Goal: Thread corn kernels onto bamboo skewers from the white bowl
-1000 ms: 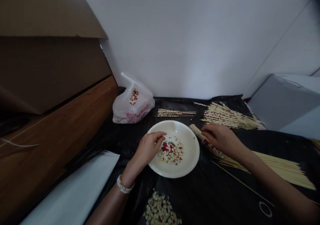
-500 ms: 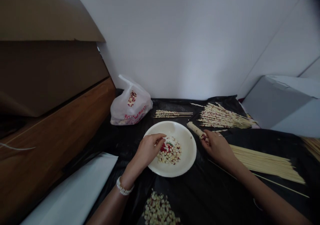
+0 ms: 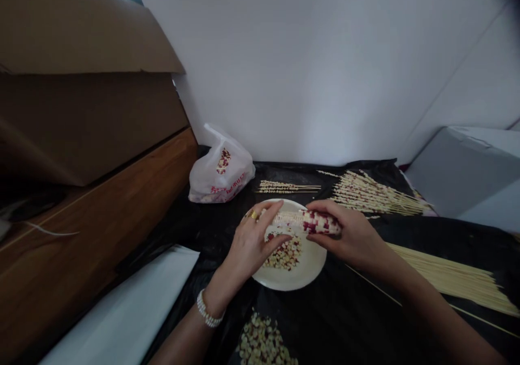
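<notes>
A corn cob (image 3: 304, 221) with white and dark red kernels is held level over a white plate (image 3: 312, 265). My left hand (image 3: 255, 240) grips its bare left end, fingers curled round it. Closed round its right, kerneled end is my right hand (image 3: 349, 235). Loose white and red kernels (image 3: 286, 254) lie in the plate under the cob. A bead bracelet sits on my left wrist.
A white plastic bag (image 3: 221, 173) stands at the back left. Threaded skewers (image 3: 288, 186) and a bigger heap (image 3: 374, 194) lie behind the plate. Bare bamboo skewers (image 3: 450, 273) lie at right. Another kernel pile (image 3: 264, 346) is nearest me. Cardboard box and wooden ledge at left.
My right hand lifted the cob from the cloth beside the plate and brought it over the plate. My left hand left the kernels and took the cob's other end.
</notes>
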Demonstrator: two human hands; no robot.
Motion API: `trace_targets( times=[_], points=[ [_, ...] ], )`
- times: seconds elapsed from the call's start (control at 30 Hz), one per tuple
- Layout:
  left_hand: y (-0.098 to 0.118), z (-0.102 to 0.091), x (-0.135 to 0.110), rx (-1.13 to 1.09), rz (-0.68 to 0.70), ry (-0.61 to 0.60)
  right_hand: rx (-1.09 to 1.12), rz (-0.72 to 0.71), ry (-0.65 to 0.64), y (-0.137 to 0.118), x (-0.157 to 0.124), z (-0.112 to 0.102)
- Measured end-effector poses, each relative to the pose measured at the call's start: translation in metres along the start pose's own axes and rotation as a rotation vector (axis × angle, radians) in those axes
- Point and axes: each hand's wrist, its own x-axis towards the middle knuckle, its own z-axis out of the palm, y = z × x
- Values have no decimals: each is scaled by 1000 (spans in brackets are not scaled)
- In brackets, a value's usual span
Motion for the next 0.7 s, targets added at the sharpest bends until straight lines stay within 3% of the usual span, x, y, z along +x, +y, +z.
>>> trace_targets(
  times=[0.1, 0.23, 0.4, 0.5, 0.63, 0.7],
  points=[
    [3, 1, -1, -73, -95, -26, 257, 134, 160, -4, 9, 6],
    [14, 14, -5, -94, -236, 66, 772, 343, 330, -6, 18, 39],
    [29, 28, -15, -216, -259, 10, 1184, 457, 249, -18, 19, 68],
    [25, 27, -17, -411, -245, 0, 1257, 502, 249, -24, 17, 64],
    [13, 28, -11, -661, -432, 116, 1312, 604, 97, -29, 13, 62],
    [11, 30, -9, -772, -481, 118, 1302, 608, 22, -32, 11, 65]
  ],
)
